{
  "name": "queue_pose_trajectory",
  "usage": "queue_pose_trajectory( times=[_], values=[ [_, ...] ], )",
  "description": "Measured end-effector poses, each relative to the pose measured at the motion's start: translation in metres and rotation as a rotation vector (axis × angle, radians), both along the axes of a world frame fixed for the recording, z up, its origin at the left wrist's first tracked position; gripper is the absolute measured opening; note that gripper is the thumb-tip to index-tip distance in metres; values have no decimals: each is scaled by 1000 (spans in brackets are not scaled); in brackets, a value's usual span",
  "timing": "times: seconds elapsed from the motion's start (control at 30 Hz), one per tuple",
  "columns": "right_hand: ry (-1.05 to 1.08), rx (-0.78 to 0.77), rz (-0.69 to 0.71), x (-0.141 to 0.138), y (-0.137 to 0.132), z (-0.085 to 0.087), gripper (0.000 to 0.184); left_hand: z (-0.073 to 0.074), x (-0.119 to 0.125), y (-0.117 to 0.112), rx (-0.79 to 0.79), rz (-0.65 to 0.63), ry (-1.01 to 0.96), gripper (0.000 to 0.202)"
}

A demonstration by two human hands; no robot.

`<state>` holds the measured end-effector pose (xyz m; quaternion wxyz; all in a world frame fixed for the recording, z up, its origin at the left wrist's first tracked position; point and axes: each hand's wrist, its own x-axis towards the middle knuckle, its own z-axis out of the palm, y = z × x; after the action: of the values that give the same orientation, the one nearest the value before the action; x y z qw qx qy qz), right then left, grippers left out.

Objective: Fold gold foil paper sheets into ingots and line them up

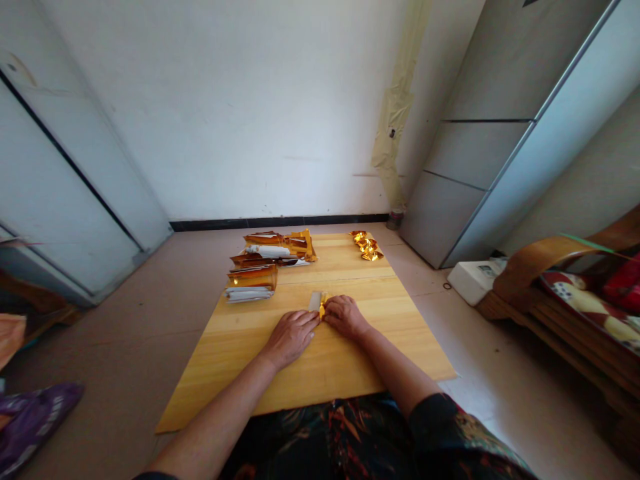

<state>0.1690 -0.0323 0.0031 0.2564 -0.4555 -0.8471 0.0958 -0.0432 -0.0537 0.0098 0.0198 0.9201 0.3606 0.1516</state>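
Observation:
Near the middle of the wooden tabletop, a small piece of gold foil paper (323, 309) lies between my hands, with a pale grey-white part (315, 301) on its left. My left hand (291, 338) presses its fingertips together at the paper's lower left edge. From the other side, my right hand (347, 317) has its fingers bent and closed on the gold part. The fingers cover much of the paper, so its exact fold is hidden. Several crumpled or folded gold foil pieces (367, 247) lie in a row at the far right of the board.
Stacks of gold and white paper sheets (253, 279) and a larger loose pile (300, 247) sit at the board's far left. Beyond the wooden board (240, 380) are a white wall, a grey refrigerator (460, 153), a white box (473, 280) and a wooden seat (535, 327).

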Motion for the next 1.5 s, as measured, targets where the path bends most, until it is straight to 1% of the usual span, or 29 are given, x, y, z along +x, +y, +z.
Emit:
queue_pose_trajectory(
  times=[0.17,0.3,0.5,0.7,0.83,1.0,1.5],
  values=[
    [-3,1,-1,-1,-1,2,3,0,-3,5,-10,-34,26,41],
    [-6,5,-7,-1,-1,1,4,0,-4,7,-10,-58,-5,38],
    [-20,7,-5,-1,-2,1,5,-1,-6,12,-51,-68,-20,36],
    [-25,33,30,1,-2,1,1,-1,-7,14,-32,-79,-16,43],
    [-27,86,89,4,-2,-1,6,-2,-8,12,-18,-71,-5,43],
    [-32,138,95,8,-5,-1,9,-5,-11,13,-15,-87,0,44],
    [-42,127,86,8,-7,-1,12,-8,-14,16,0,-143,35,43]
  ],
)
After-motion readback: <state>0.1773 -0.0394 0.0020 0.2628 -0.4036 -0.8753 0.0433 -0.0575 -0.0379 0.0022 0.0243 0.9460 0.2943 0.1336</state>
